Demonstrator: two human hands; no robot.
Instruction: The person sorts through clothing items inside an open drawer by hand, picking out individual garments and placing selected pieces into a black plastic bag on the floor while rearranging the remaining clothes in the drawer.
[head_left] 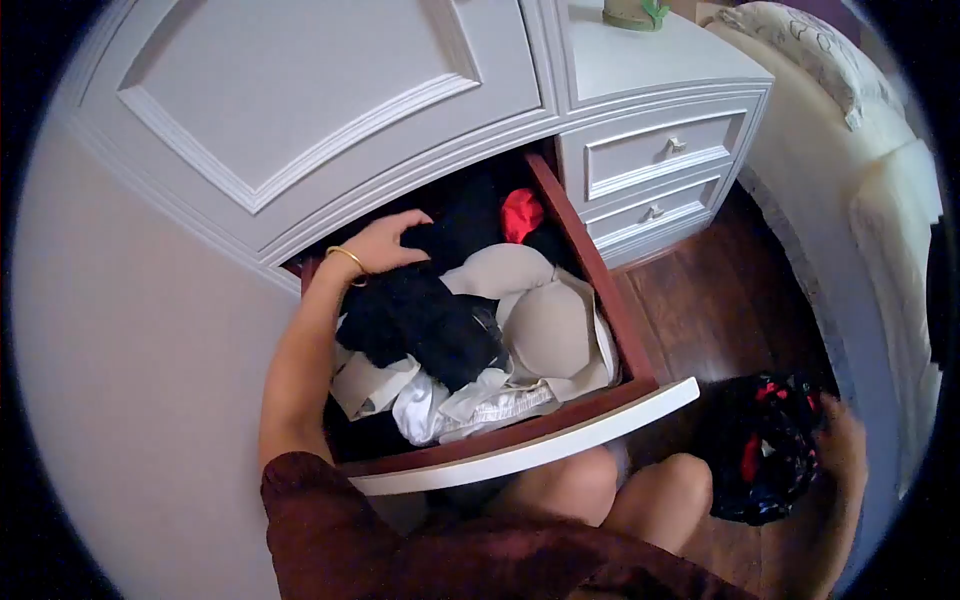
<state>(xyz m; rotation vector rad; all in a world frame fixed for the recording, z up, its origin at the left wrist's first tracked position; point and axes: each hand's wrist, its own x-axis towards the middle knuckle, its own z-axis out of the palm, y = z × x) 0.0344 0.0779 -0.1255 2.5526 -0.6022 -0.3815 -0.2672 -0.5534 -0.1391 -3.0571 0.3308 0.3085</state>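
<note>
My left hand (pixel 388 243), with a gold bangle on its wrist, reaches into the back left of the pulled-out drawer (pixel 560 422). Its thumb and fingers are apart, touching black clothing (pixel 425 315). In the same drawer lie a beige bra (pixel 550 325), a red piece of cloth (pixel 521 215) and white garments (pixel 420 408). Low on the right, my right hand (pixel 845 440) is at the side of a black bundle (pixel 765 450) with red and pink patches, which looks like patterned fabric or a bag. The fingers of that hand are blurred and partly hidden.
A white cabinet door (pixel 310 90) rises above the drawer. Right of it stands a white nightstand (pixel 655 150) with two drawers and a potted plant (pixel 635 14) on top. A bed (pixel 850 200) runs along the right, beside dark wooden floor (pixel 705 310). My knees (pixel 660 495) are under the drawer front.
</note>
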